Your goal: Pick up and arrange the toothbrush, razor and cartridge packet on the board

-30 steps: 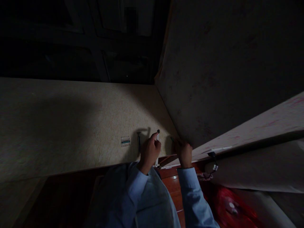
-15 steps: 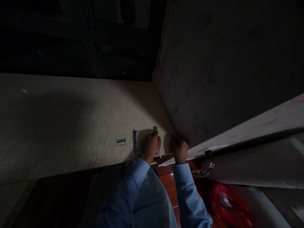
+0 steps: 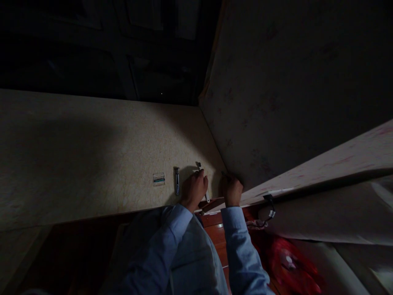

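Observation:
My left hand (image 3: 194,189) is closed on a toothbrush (image 3: 206,196) at the counter's right end. Its dark-bristled head sticks out beyond my fingers and the pale handle end shows below them. Close to the wall, my right hand (image 3: 233,191) is closed, with a small dark tip poking out ahead of the fingers; the rest of that item is hidden. Left of my left hand lies a silver and dark razor (image 3: 177,181), head away from me. Beside it rests a small clear plastic case (image 3: 159,179) with a teal-and-dark strip inside.
The pale marbled counter (image 3: 129,147) ends at a patterned wall (image 3: 260,123) on the right and a dark window (image 3: 92,61) behind. Below the right side are a black cable (image 3: 269,201) and a red plastic bag (image 3: 288,266). My legs are against the counter's front edge.
The toothbrush has turned slightly in my left hand, its head now leaning more to the left. My right hand stays nearly in place. The view has shifted a little.

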A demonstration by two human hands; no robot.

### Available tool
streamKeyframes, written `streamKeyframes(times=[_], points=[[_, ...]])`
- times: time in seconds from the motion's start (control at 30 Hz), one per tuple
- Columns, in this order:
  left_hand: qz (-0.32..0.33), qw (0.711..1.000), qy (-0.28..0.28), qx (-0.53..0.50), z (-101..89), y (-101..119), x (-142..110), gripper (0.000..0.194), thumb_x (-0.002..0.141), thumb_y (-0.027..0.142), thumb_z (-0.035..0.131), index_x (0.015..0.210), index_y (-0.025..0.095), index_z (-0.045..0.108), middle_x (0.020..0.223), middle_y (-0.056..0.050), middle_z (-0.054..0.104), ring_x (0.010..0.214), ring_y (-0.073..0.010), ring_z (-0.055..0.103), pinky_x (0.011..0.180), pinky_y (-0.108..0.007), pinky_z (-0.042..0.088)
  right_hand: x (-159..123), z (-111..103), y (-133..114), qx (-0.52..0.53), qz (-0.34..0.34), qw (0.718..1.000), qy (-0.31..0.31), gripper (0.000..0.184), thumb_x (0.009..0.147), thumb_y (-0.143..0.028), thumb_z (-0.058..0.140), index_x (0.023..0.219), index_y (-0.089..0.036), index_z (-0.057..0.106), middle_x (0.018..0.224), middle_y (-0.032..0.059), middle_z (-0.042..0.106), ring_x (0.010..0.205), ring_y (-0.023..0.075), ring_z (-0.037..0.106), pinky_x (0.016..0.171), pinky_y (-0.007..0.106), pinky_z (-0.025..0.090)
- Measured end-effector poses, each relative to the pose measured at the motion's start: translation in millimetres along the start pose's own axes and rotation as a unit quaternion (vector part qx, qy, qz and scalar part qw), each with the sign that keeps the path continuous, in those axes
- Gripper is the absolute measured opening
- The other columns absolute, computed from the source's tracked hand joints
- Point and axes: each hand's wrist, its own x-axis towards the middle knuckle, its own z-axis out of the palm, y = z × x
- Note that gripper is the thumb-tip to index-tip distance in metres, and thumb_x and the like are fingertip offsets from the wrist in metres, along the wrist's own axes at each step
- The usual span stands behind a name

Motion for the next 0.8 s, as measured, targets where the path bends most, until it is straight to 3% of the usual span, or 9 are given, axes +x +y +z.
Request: streamKeyframes(times=[0.13, 0.27, 0.4, 0.5, 0.67, 0.8], points=[[-0.002, 0.994, 0.042, -0.098, -10.6, -10.5, -17.0, 0.036, 0.096, 0.025, 0.051, 0.129, 0.016, 0.064, 0.101, -0.01, 0.076, 0.092, -0.0212, 0.071, 0.084, -0.031, 0.053, 0.8, 0.5, 2.8, -0.001, 0.007, 1.0, -0.007, 0.039, 0.089, -0.032, 0.05, 0.103, -0.013, 0.081, 0.091, 0.019, 0.079, 0.078, 0.0279, 0.073, 0.067, 0.031, 0.047], [-0.045, 0.978, 0.113, -0.171, -33.2, -35.7, -40.7, 0.034, 0.095, 0.027, 0.052, 0.123, 0.017, 0.067, 0.087, -0.006, 0.074, 0.077, -0.018, 0.067, 0.076, -0.03, 0.052, -1.0, -0.1, 6.5, 0.01, 0.004, 1.0, -0.009, 0.041, 0.088, -0.035, 0.051, 0.106, -0.011, 0.08, 0.099, 0.0205, 0.079, 0.084, 0.0291, 0.073, 0.07, 0.032, 0.048], [-0.07, 0.965, 0.195, -0.159, -60.8, -74.0, -52.7, 0.031, 0.09, 0.028, 0.058, 0.117, 0.018, 0.069, 0.083, -0.004, 0.071, 0.072, -0.0166, 0.063, 0.075, -0.03, 0.052, -3.8, 2.7, 13.8, 0.046, 0.002, 0.999, 0.016, 0.049, 0.087, -0.042, 0.049, 0.107, -0.009, 0.079, 0.1, 0.022, 0.078, 0.088, 0.0316, 0.073, 0.072, 0.034, 0.049], [-0.059, 0.962, 0.227, -0.139, -73.1, -103.4, -52.9, 0.035, 0.087, 0.027, 0.062, 0.121, 0.019, 0.066, 0.09, -0.005, 0.072, 0.084, -0.0189, 0.065, 0.086, -0.033, 0.053, -5.6, 4.6, 21.2, 0.084, -0.006, 0.996, 0.029, 0.059, 0.085, -0.053, 0.048, 0.104, -0.007, 0.08, 0.097, 0.0236, 0.078, 0.087, 0.0336, 0.073, 0.072, 0.035, 0.049], [-0.058, 0.98, 0.181, -0.066, -67.0, -139.3, -51.2, 0.049, 0.081, 0.023, 0.071, 0.129, 0.019, 0.063, 0.118, -0.013, 0.072, 0.114, -0.0298, 0.063, 0.103, -0.045, 0.049, -12.7, 0.5, 30.9, 0.147, -0.015, 0.988, 0.033, 0.071, 0.081, -0.067, 0.048, 0.099, -0.007, 0.08, 0.094, 0.0224, 0.079, 0.085, 0.0337, 0.072, 0.071, 0.036, 0.051], [-0.045, 0.987, 0.149, -0.029, -58.1, -148.0, -50.7, 0.053, 0.082, 0.023, 0.072, 0.133, 0.019, 0.06, 0.128, -0.014, 0.069, 0.124, -0.0328, 0.058, 0.107, -0.048, 0.047, -21.0, -3.4, 33.4, 0.188, -0.023, 0.982, 0.009, 0.066, 0.079, -0.067, 0.052, 0.1, -0.01, 0.078, 0.094, 0.0188, 0.079, 0.087, 0.0308, 0.072, 0.072, 0.035, 0.052]])
